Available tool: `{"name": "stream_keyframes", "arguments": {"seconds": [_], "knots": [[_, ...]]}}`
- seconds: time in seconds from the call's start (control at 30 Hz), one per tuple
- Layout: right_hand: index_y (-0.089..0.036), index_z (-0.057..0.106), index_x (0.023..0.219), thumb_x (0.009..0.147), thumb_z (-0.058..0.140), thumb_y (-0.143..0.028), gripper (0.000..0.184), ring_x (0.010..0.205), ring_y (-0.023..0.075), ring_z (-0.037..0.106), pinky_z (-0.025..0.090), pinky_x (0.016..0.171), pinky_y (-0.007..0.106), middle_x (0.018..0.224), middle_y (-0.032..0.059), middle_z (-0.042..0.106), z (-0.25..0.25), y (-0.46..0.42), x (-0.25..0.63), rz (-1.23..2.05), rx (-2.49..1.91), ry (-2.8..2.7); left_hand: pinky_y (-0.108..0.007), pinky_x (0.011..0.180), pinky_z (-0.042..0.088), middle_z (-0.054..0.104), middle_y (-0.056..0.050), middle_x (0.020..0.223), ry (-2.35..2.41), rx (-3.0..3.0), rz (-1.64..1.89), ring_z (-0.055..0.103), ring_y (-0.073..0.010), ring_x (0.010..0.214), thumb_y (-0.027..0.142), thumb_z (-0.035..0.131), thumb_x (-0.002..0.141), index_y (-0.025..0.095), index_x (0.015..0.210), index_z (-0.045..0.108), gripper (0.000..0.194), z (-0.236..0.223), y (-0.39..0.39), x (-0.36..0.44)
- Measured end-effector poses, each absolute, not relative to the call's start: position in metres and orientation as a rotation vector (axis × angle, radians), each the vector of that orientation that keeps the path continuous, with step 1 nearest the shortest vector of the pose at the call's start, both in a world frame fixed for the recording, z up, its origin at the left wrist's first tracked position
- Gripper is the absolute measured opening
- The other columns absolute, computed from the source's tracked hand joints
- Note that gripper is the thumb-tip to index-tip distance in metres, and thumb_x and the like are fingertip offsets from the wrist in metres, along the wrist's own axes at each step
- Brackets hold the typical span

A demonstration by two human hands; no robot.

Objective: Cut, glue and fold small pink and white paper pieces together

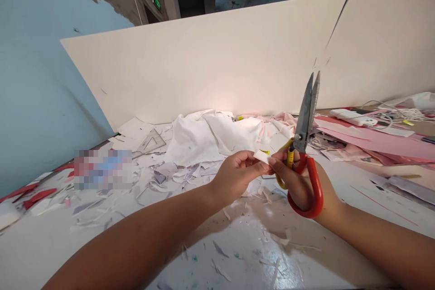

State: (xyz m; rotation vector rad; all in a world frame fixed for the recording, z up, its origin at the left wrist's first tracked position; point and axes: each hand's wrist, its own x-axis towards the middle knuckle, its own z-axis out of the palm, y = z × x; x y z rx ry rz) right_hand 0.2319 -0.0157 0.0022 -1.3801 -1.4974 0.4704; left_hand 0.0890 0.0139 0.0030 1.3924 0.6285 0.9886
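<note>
Both hands are in view at the centre right of the frame. The left hand (234,176) pinches a small white piece (263,157) between thumb and fingertips. The right hand (299,188) grips the near end of the same piece with its thumb and fingers and also carries the scissors (300,137), with the red handle looped over the hand. The yellow handle lies beside the fingers. The blades point towards the upper right of the frame, their tips slightly apart and clear of the piece. The piece is held above the table (204,244), right of the frame's centre.

The table surface is white, marked with small green stains at lower centre. Pale scraps (163,174) lie scattered from left of centre to the bottom of the frame. A crumpled white cloth (207,136) lies behind the hands; a clear set square (152,141) is to its left. Red scraps (40,198) lie at lower left. At right are pink sheets (377,138) and, just behind them, a white power strip (353,117) with cables. A white panel (217,63) stands along the rear.
</note>
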Motion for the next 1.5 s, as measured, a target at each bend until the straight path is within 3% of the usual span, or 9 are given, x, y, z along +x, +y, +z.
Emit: {"name": "stream_keyframes", "arguments": {"seconds": [0.2, 0.37, 0.53, 0.67, 0.83, 1.03, 1.27, 1.37, 1.5], "knots": [[-0.021, 0.056, 0.064, 0.075, 0.051, -0.039, 0.022, 0.050, 0.0141, 0.048, 0.041, 0.053, 0.026, 0.052, -0.0012, 0.054, 0.003, -0.021, 0.224, 0.465, -1.402, -1.485, -0.027, 0.068, 0.042, 0.063, 0.000, 0.064, 0.768, 1.347, 1.112, 0.059, -0.0135, 0.068, 0.025, 0.060, 0.070, 0.017, 0.062, 0.054, 0.012, 0.004, 0.007, 0.093], [-0.020, 0.054, 0.072, 0.077, 0.050, -0.039, 0.020, 0.069, 0.0173, 0.059, 0.046, 0.067, 0.028, 0.072, 0.0029, 0.065, -0.004, -0.017, 0.226, 0.641, -1.271, -1.441, -0.025, 0.064, 0.040, 0.061, 0.001, 0.061, 0.718, 1.285, 1.138, 0.056, -0.0110, 0.063, 0.024, 0.059, 0.068, 0.017, 0.061, 0.052, 0.012, 0.004, 0.008, 0.093], [-0.021, 0.052, 0.071, 0.079, 0.049, -0.042, 0.023, 0.070, 0.0191, 0.061, 0.048, 0.068, 0.031, 0.073, 0.0023, 0.065, -0.008, -0.012, 0.230, 0.856, -1.261, -1.444, -0.023, 0.057, 0.036, 0.050, 0.005, 0.050, 0.788, 1.365, 1.104, 0.047, -0.0085, 0.054, 0.022, 0.057, 0.065, 0.018, 0.054, 0.045, 0.016, 0.007, 0.015, 0.088], [-0.020, 0.053, 0.074, 0.075, 0.053, -0.045, 0.025, 0.067, 0.0176, 0.061, 0.049, 0.065, 0.029, 0.076, 0.0018, 0.062, -0.001, -0.011, 0.232, 0.838, -1.269, -1.393, -0.022, 0.052, 0.030, 0.042, 0.006, 0.052, 0.902, 1.497, 1.045, 0.039, -0.0073, 0.052, 0.025, 0.060, 0.062, 0.017, 0.053, 0.045, 0.019, 0.009, 0.019, 0.083], [-0.019, 0.058, 0.070, 0.071, 0.057, -0.044, 0.025, 0.054, 0.0134, 0.050, 0.043, 0.052, 0.025, 0.061, -0.0005, 0.054, 0.006, -0.012, 0.233, 0.710, -1.330, -1.533, -0.023, 0.052, 0.029, 0.045, 0.003, 0.055, 0.901, 1.623, 0.854, 0.039, -0.0085, 0.053, 0.031, 0.062, 0.062, 0.017, 0.056, 0.052, 0.018, 0.010, 0.020, 0.081], [-0.021, 0.051, 0.061, 0.068, 0.058, -0.045, 0.026, 0.044, 0.0099, 0.034, 0.031, 0.041, 0.022, 0.047, -0.0058, 0.036, 0.008, -0.015, 0.232, 0.760, -1.416, -1.553, -0.023, 0.047, 0.025, 0.042, 0.004, 0.054, 0.963, 1.683, 0.763, 0.035, -0.0081, 0.049, 0.036, 0.062, 0.061, 0.018, 0.057, 0.051, 0.022, 0.012, 0.021, 0.079], [-0.020, 0.052, 0.059, 0.069, 0.058, -0.047, 0.029, 0.053, 0.0141, 0.048, 0.041, 0.056, 0.026, 0.052, -0.0030, 0.050, 0.010, -0.018, 0.229, 0.705, -1.302, -1.587, -0.024, 0.050, 0.029, 0.046, 0.001, 0.062, 0.890, 1.650, 0.696, 0.041, -0.0096, 0.055, 0.027, 0.056, 0.064, 0.018, 0.055, 0.046, 0.017, 0.011, 0.022, 0.080], [-0.019, 0.056, 0.065, 0.069, 0.058, -0.046, 0.027, 0.069, 0.0184, 0.056, 0.044, 0.067, 0.029, 0.070, 0.0014, 0.062, 0.008, -0.017, 0.229, 0.747, -1.311, -1.577, -0.023, 0.049, 0.029, 0.046, 0.001, 0.064, 0.900, 1.660, 0.655, 0.040, -0.0091, 0.055, 0.031, 0.059, 0.064, 0.018, 0.059, 0.050, 0.016, 0.009, 0.021, 0.081], [-0.019, 0.060, 0.073, 0.074, 0.051, -0.042, 0.025, 0.086, 0.0215, 0.057, 0.043, 0.079, 0.031, 0.092, 0.0053, 0.066, 0.003, -0.012, 0.231, 0.794, -1.329, -1.550, -0.022, 0.048, 0.028, 0.048, 0.002, 0.061, 0.915, 1.731, 0.572, 0.038, -0.0078, 0.051, 0.040, 0.057, 0.067, 0.017, 0.060, 0.051, 0.025, 0.007, 0.022, 0.079]]}}
